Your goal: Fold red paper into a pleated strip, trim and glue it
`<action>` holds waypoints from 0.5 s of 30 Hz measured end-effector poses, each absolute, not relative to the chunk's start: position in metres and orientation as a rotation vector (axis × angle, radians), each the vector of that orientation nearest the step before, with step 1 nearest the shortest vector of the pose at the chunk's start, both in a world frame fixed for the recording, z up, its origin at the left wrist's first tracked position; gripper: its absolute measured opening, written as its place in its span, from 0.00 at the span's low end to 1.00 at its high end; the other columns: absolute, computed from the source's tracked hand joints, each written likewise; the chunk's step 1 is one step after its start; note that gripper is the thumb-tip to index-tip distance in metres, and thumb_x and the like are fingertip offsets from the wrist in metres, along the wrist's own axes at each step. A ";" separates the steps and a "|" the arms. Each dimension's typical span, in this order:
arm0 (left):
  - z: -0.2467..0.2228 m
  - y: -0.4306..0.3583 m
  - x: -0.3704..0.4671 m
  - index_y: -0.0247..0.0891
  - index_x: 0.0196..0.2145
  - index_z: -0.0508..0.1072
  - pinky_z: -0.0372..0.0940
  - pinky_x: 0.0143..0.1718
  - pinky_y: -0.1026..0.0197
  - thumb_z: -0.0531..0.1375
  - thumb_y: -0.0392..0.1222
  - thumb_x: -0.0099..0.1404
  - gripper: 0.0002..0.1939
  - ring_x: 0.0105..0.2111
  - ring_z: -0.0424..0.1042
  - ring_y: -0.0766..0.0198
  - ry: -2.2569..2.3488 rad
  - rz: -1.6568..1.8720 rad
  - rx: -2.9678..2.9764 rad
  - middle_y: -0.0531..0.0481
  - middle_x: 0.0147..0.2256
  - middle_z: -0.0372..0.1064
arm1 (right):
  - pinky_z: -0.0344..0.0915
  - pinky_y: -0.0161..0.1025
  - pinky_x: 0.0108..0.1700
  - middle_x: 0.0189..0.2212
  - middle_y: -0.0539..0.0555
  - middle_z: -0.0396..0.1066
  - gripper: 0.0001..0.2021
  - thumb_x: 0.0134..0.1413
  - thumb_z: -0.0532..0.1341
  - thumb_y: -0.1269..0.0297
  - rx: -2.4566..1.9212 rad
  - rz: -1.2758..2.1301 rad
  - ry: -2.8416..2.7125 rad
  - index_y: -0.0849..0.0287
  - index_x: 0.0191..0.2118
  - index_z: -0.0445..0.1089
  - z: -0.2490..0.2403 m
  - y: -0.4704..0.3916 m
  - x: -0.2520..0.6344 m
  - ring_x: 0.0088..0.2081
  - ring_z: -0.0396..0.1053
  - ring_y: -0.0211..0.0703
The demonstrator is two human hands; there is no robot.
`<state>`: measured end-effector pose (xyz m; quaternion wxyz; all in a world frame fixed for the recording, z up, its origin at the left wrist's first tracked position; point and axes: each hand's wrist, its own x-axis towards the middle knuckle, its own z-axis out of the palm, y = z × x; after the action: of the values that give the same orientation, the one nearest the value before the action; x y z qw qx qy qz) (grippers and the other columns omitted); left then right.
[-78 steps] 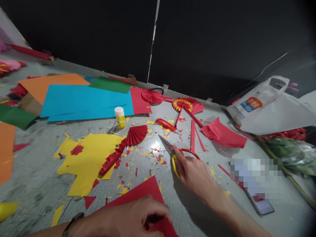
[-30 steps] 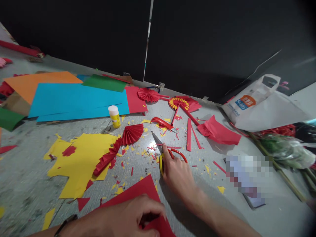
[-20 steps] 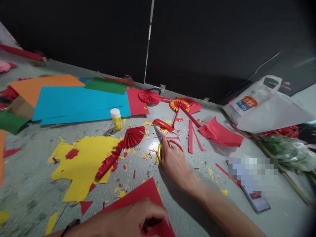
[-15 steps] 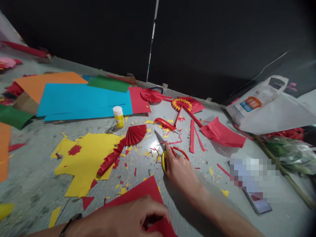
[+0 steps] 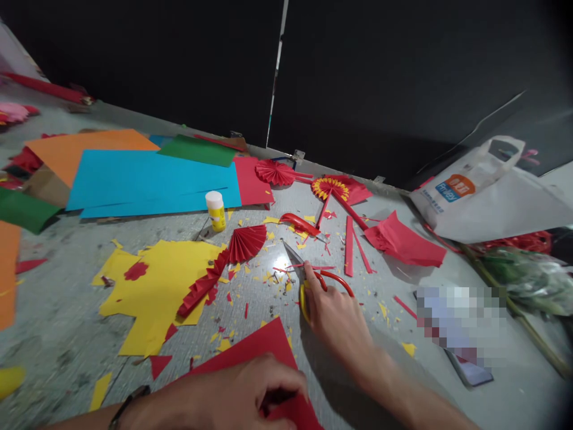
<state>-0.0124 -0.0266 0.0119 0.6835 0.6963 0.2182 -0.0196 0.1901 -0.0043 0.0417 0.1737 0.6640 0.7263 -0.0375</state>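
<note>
My right hand [image 5: 335, 319] is closed on a pair of scissors [image 5: 304, 301] with yellow and red handles, which lies low over the surface, blades pointing up-left, index finger along the pivot. At the bottom my left hand [image 5: 242, 394], with a dark wristband, has its fingers curled round a red paper sheet [image 5: 268, 343]. A pleated red paper fan [image 5: 246, 243] rests on a cut yellow sheet [image 5: 161, 292] to the left. Near the blades lie thin red strips and a red-handled cutter [image 5: 299, 224].
A glue stick [image 5: 215, 212] stands before a blue sheet [image 5: 152, 179]. Red rosettes [image 5: 330, 189] lie at the back. At right are a white bag [image 5: 483, 191], red paper [image 5: 405, 245], a phone-like object [image 5: 470, 367] and wrapped stems. Scraps litter the surface.
My right hand and the scissors have shifted slightly right and down, and the handles are spread wider. The thin strips near the blades have moved. My left hand stays in place.
</note>
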 end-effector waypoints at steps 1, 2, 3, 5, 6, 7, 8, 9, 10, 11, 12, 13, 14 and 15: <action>0.012 -0.028 -0.013 0.42 0.34 0.68 0.60 0.34 0.63 0.63 0.43 0.61 0.07 0.33 0.63 0.62 0.499 -0.039 1.562 0.55 0.31 0.63 | 0.73 0.41 0.34 0.40 0.63 0.84 0.39 0.71 0.57 0.72 1.879 -0.106 2.060 0.56 0.83 0.47 0.043 -0.004 0.190 0.37 0.84 0.57; 0.012 -0.029 -0.013 0.42 0.35 0.68 0.60 0.34 0.63 0.63 0.43 0.62 0.07 0.33 0.63 0.62 0.511 -0.029 1.560 0.55 0.31 0.63 | 0.73 0.41 0.35 0.40 0.63 0.84 0.39 0.72 0.56 0.72 1.876 -0.105 2.060 0.57 0.83 0.47 0.045 -0.004 0.189 0.38 0.85 0.57; 0.013 -0.030 -0.013 0.42 0.35 0.67 0.59 0.34 0.63 0.62 0.42 0.62 0.06 0.33 0.63 0.62 0.520 -0.018 1.555 0.55 0.31 0.63 | 0.73 0.41 0.35 0.41 0.64 0.84 0.39 0.72 0.56 0.72 1.874 -0.104 2.062 0.57 0.83 0.47 0.046 -0.004 0.188 0.38 0.85 0.58; 0.014 -0.030 -0.013 0.41 0.34 0.66 0.57 0.32 0.63 0.60 0.41 0.61 0.05 0.32 0.62 0.64 0.512 -0.009 1.544 0.56 0.30 0.61 | 0.74 0.42 0.35 0.40 0.64 0.84 0.38 0.73 0.54 0.73 1.874 -0.102 2.064 0.58 0.83 0.48 0.049 -0.004 0.185 0.39 0.85 0.58; 0.014 -0.029 -0.013 0.41 0.34 0.65 0.56 0.31 0.64 0.60 0.41 0.61 0.05 0.31 0.61 0.65 0.490 -0.008 1.537 0.56 0.29 0.60 | 0.74 0.42 0.36 0.40 0.64 0.84 0.38 0.72 0.54 0.73 1.879 -0.106 2.062 0.58 0.83 0.48 0.049 -0.004 0.183 0.39 0.85 0.58; 0.015 -0.028 -0.013 0.41 0.34 0.65 0.55 0.30 0.64 0.60 0.40 0.60 0.05 0.30 0.60 0.65 0.465 -0.009 1.530 0.57 0.29 0.60 | 0.74 0.42 0.36 0.40 0.64 0.84 0.38 0.72 0.55 0.74 1.889 -0.119 2.056 0.59 0.83 0.48 0.050 -0.004 0.180 0.40 0.85 0.58; 0.015 -0.028 -0.012 0.41 0.34 0.65 0.54 0.29 0.64 0.60 0.40 0.60 0.06 0.30 0.60 0.65 0.444 -0.011 1.526 0.57 0.29 0.60 | 0.74 0.42 0.36 0.41 0.65 0.84 0.39 0.71 0.55 0.75 1.900 -0.136 2.049 0.60 0.83 0.48 0.050 -0.005 0.178 0.40 0.85 0.58; 0.015 -0.027 -0.012 0.41 0.35 0.66 0.54 0.29 0.65 0.59 0.40 0.60 0.05 0.30 0.60 0.66 0.434 -0.007 1.528 0.57 0.29 0.60 | 0.74 0.42 0.36 0.42 0.65 0.84 0.40 0.70 0.55 0.76 1.910 -0.155 2.041 0.61 0.83 0.47 0.050 -0.005 0.175 0.41 0.85 0.58; 0.015 -0.026 -0.012 0.41 0.35 0.66 0.54 0.29 0.65 0.59 0.40 0.60 0.05 0.30 0.60 0.66 0.426 0.002 1.528 0.57 0.29 0.60 | 0.74 0.42 0.36 0.42 0.66 0.84 0.40 0.70 0.55 0.77 1.918 -0.174 2.035 0.62 0.83 0.46 0.050 -0.005 0.173 0.41 0.85 0.58; 0.015 -0.025 -0.011 0.41 0.36 0.67 0.54 0.29 0.65 0.58 0.40 0.60 0.05 0.29 0.59 0.66 0.423 0.012 1.528 0.57 0.29 0.60 | 0.74 0.41 0.36 0.42 0.66 0.84 0.41 0.69 0.56 0.77 1.922 -0.190 2.031 0.63 0.83 0.45 0.050 -0.004 0.171 0.41 0.85 0.57; 0.015 -0.025 -0.011 0.41 0.36 0.67 0.54 0.28 0.65 0.58 0.39 0.60 0.05 0.29 0.59 0.66 0.425 0.017 1.536 0.57 0.29 0.60 | 0.74 0.41 0.36 0.42 0.66 0.85 0.41 0.69 0.56 0.78 1.924 -0.198 2.030 0.63 0.83 0.45 0.050 -0.004 0.170 0.41 0.85 0.57; 0.015 -0.025 -0.011 0.41 0.36 0.67 0.53 0.28 0.65 0.58 0.39 0.60 0.05 0.29 0.59 0.67 0.430 0.020 1.539 0.58 0.28 0.59 | 0.74 0.41 0.36 0.42 0.66 0.85 0.41 0.68 0.56 0.78 1.925 -0.198 2.030 0.64 0.83 0.45 0.050 -0.003 0.169 0.40 0.85 0.56; 0.014 -0.025 -0.011 0.41 0.36 0.67 0.54 0.28 0.65 0.58 0.39 0.60 0.06 0.29 0.59 0.67 0.423 0.017 1.533 0.58 0.29 0.59 | 0.73 0.41 0.36 0.42 0.66 0.85 0.41 0.68 0.56 0.78 1.926 -0.196 2.034 0.64 0.83 0.46 0.050 -0.002 0.168 0.40 0.85 0.56; 0.014 -0.025 -0.011 0.41 0.37 0.67 0.54 0.28 0.66 0.58 0.39 0.59 0.06 0.29 0.60 0.67 0.412 0.014 1.519 0.57 0.30 0.61 | 0.73 0.40 0.36 0.41 0.66 0.85 0.41 0.69 0.56 0.77 1.927 -0.193 2.038 0.64 0.83 0.46 0.051 -0.002 0.169 0.39 0.84 0.55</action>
<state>-0.0111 -0.0251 0.0144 0.7058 0.6837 0.1856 0.0063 0.1685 -0.0019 0.0510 0.1643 0.6760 0.7152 -0.0677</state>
